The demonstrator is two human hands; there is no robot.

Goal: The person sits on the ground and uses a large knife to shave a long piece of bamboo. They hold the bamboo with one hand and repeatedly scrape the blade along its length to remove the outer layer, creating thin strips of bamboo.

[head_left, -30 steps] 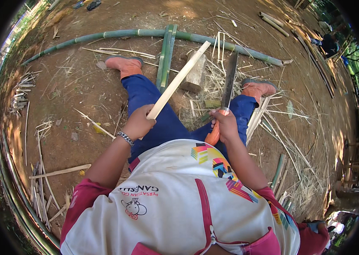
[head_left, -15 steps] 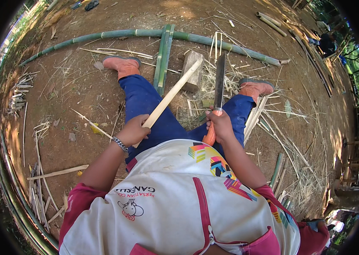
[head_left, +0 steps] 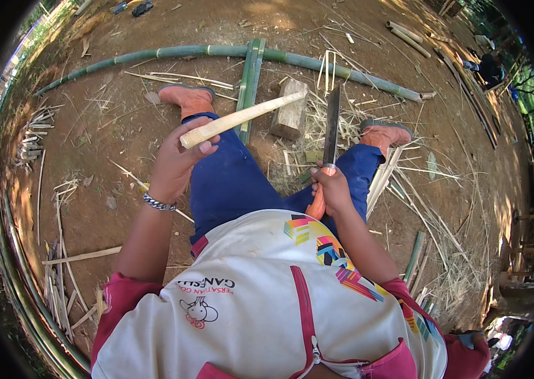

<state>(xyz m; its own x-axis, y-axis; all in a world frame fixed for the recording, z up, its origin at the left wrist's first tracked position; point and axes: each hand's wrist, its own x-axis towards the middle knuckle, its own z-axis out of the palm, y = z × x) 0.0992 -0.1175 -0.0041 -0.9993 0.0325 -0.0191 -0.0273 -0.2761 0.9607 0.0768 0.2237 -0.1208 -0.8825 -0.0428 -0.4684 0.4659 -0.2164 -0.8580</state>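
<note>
My left hand (head_left: pixel 181 158) is closed round the near end of a pale split bamboo strip (head_left: pixel 241 117), raised over my left thigh. The strip points away to the right, its far tip in front of a wooden block (head_left: pixel 291 112) on the ground. In my right hand (head_left: pixel 333 188), over my right thigh, is a machete, its orange handle (head_left: pixel 317 203) wrapped by my fingers. The dark machete blade (head_left: pixel 332 126) points away from me, upright in the view, apart from the strip.
A long green bamboo pole (head_left: pixel 172 52) lies across the ground beyond my boots, with split green bamboo (head_left: pixel 251 88) laid over it. Shavings (head_left: pixel 324 129) surround the block. Pale strips (head_left: pixel 384 180) lie at right, and long green bamboo (head_left: pixel 17 271) at far left. Another person (head_left: pixel 489 68) is far right.
My left hand has moved up and away from my body with the bamboo strip, tilting it flatter toward the right. My right hand and the machete have barely moved.
</note>
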